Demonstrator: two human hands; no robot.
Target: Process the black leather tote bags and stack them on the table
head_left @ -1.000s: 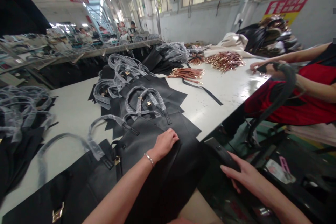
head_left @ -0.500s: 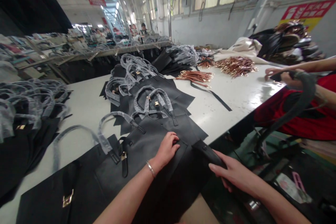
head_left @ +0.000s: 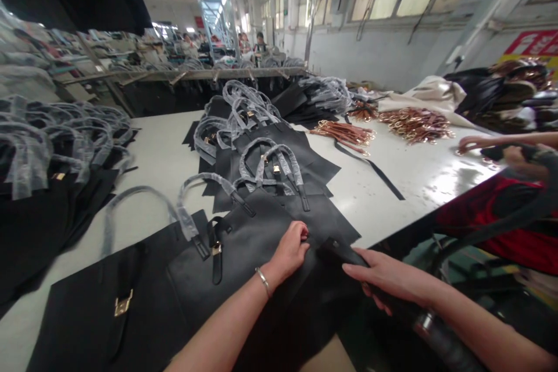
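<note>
My left hand [head_left: 291, 250] grips the edge of a black leather bag panel [head_left: 244, 256] that lies at the near edge of the white table [head_left: 165, 157]. A bracelet sits on that wrist. My right hand [head_left: 383, 279] holds a narrow black leather piece [head_left: 337, 253] and brings it up against the panel's right edge, beside my left fingers. The panel has a strap with a gold buckle [head_left: 215, 250] and a plastic-wrapped handle [head_left: 204, 186].
More black bag panels with wrapped handles [head_left: 261, 145] are stacked behind, and another pile [head_left: 52, 145] lies at left. Copper-coloured hardware [head_left: 414, 122] and a loose black strap [head_left: 370, 168] lie on the far table. Another person in red [head_left: 514, 209] works at right.
My right hand has come up from below the table edge with the black piece to the panel's side. My left hand has curled tighter on the panel's edge. The view shifted left.
</note>
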